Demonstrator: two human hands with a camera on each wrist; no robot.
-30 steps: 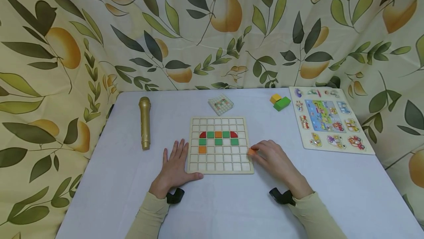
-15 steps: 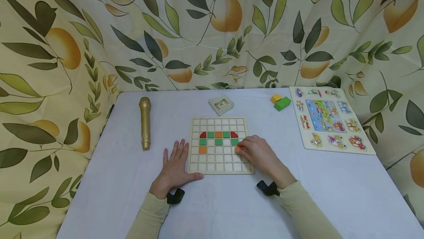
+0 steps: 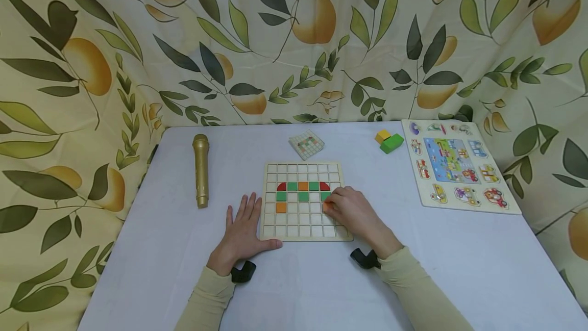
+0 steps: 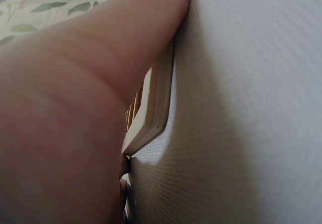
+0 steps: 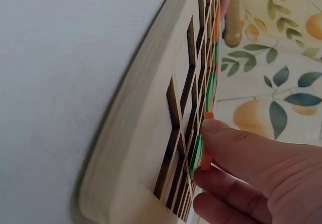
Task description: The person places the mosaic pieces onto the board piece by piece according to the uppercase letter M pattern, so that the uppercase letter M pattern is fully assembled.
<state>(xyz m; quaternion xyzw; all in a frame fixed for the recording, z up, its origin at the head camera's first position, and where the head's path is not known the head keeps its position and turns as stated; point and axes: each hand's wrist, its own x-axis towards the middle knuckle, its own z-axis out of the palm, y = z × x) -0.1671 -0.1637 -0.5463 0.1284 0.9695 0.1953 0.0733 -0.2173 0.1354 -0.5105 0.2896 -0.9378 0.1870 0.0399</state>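
A wooden grid board (image 3: 292, 231) lies on the white cloth, with red, green and orange tiles set in some of its cells. My right hand (image 3: 357, 217) is over the board's right side and pinches an orange square tile (image 5: 207, 158) between thumb and fingers, just below the green tile at the right. In the right wrist view the orange tile stands at the grid's surface; whether it sits in a cell cannot be told. My left hand (image 3: 241, 231) lies flat with fingers straight, along the board's left edge, its thumb at the front left corner.
Behind the board lies a small pattern card (image 3: 306, 145). A gold microphone-shaped object (image 3: 201, 170) is at the left. Yellow (image 3: 382, 136) and green blocks (image 3: 391, 144) sit at the back right, beside a picture puzzle board (image 3: 459, 168).
My right hand has moved left from the board's right edge onto the grid, carrying the orange tile. The left hand has stayed where it was.
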